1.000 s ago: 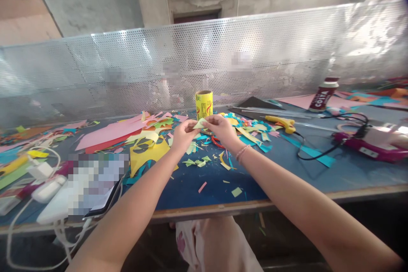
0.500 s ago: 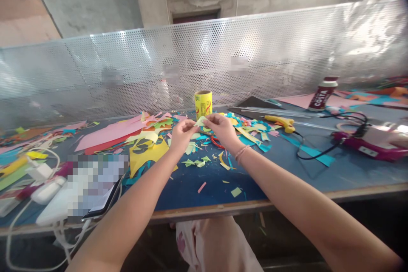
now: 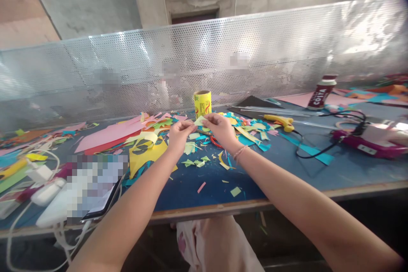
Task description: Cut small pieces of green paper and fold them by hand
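Observation:
A small piece of pale green paper (image 3: 199, 120) is pinched between my two hands above the middle of the table. My left hand (image 3: 181, 135) grips its left side, fingers closed. From the right, my right hand (image 3: 220, 127) holds it between thumb and fingers. Just behind them stands a yellow roll of tape (image 3: 203, 103), upright. Below my hands, small folded green paper pieces (image 3: 196, 162) lie on the blue tabletop, with a loose green paper square (image 3: 236, 191) closer to the front edge.
Yellow cut paper (image 3: 146, 155) and pink sheets (image 3: 111, 134) lie left of my hands. A tablet (image 3: 103, 204) and white cables are at the front left. On the right are a yellow glue gun (image 3: 280, 122), a purple power strip (image 3: 369, 144) and a dark red bottle (image 3: 321, 92). A perforated metal screen (image 3: 191, 59) borders the back.
The paper between my hands has turned slightly, and my left fingers have shifted a little on it. Both hands stay in nearly the same place. The view has moved slightly.

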`<state>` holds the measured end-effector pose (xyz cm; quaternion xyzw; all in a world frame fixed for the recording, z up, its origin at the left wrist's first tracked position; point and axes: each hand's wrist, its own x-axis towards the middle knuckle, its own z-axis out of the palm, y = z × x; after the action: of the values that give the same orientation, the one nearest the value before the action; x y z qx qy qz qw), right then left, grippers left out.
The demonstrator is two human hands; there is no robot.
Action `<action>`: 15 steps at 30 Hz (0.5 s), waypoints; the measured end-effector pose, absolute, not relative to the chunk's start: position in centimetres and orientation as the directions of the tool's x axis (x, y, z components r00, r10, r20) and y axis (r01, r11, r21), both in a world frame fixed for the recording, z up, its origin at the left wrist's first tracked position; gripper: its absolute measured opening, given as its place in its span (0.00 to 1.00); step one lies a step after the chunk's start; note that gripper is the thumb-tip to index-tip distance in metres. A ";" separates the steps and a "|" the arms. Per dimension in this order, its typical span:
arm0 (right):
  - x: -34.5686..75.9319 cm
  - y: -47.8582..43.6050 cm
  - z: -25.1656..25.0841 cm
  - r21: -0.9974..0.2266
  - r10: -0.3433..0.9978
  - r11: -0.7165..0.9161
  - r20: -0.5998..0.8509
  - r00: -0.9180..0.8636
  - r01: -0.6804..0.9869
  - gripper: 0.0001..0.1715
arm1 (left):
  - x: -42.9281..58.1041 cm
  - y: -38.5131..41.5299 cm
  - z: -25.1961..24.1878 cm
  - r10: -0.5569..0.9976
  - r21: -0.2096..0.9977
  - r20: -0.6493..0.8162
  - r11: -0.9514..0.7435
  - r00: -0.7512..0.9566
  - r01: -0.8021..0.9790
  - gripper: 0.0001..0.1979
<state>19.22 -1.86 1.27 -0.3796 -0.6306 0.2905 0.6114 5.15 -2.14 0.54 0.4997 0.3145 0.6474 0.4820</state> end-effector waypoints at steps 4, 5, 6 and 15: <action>19.3 -1.6 1.1 -0.821 0.823 0.561 0.567 0.033 0.104 0.10 | 5.3 -2.3 0.7 0.944 0.872 0.327 -0.318 -0.041 -0.373 0.13; 19.3 -1.6 1.0 -0.820 0.821 0.564 0.569 0.033 0.100 0.11 | 5.3 -2.4 0.7 0.945 0.870 0.324 -0.313 -0.037 -0.382 0.14; 19.3 -1.6 1.0 -0.819 0.820 0.566 0.571 0.034 0.097 0.11 | 5.3 -2.4 0.8 0.946 0.868 0.321 -0.308 -0.034 -0.389 0.14; 19.3 -1.7 1.0 -0.831 0.835 0.541 0.549 0.038 0.132 0.12 | 5.1 -2.4 0.9 0.959 0.885 0.283 -0.268 -0.016 -0.381 0.13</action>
<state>19.35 -1.73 1.04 -0.3829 -0.6308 0.2880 0.6103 5.15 -2.36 0.85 0.4694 0.3076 0.6430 0.5211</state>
